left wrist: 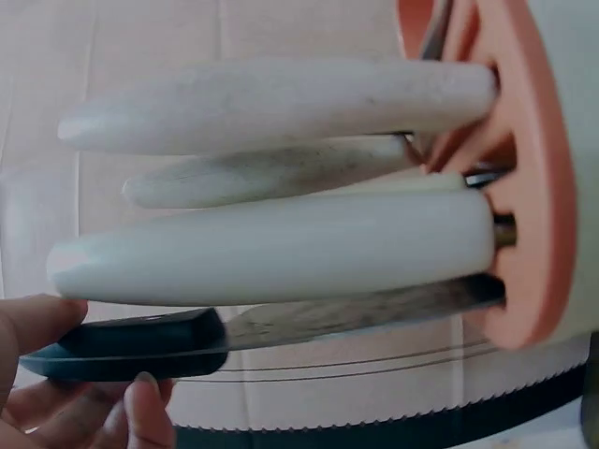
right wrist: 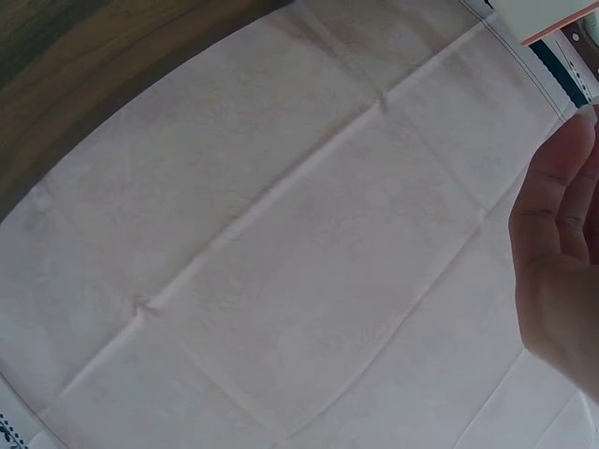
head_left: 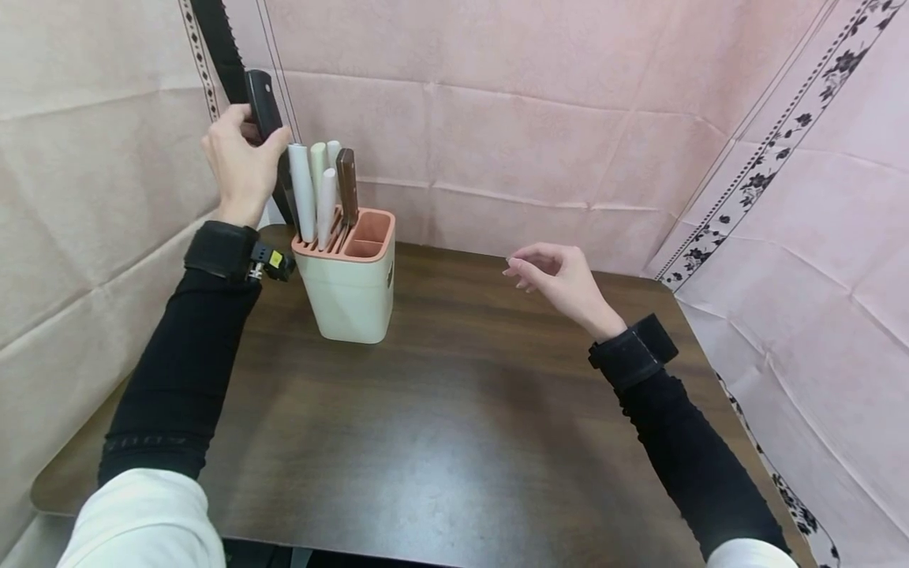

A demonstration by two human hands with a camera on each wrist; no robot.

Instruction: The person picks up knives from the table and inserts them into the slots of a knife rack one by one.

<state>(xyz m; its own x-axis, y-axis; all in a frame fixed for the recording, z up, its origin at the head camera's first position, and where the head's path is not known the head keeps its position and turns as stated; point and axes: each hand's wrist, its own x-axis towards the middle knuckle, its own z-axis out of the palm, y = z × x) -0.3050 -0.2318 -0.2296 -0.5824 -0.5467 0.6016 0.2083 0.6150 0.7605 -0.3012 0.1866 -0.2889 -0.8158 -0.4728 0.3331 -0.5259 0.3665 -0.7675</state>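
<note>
My left hand [head_left: 244, 170] grips the black handle of a knife [head_left: 263, 102] at the left end of a pale green knife holder [head_left: 348, 296] with an orange top. In the left wrist view, the knife's blade [left wrist: 346, 316] is partly exposed, its far end in a slot of the orange top. Several white or pale handles and a brown handle [head_left: 347, 185] stand in the other slots. A white handle [left wrist: 271, 248] lies right beside the gripped knife. Over the table, right of the holder, my right hand [head_left: 561, 280] hovers with loosely bent fingers, holding nothing.
The holder stands near the back left of a brown wooden table [head_left: 440, 426] with rounded corners. Pinkish cloth [head_left: 497, 158] with creases hangs behind and at both sides. Two square compartments [head_left: 371, 229] open on the holder's right side.
</note>
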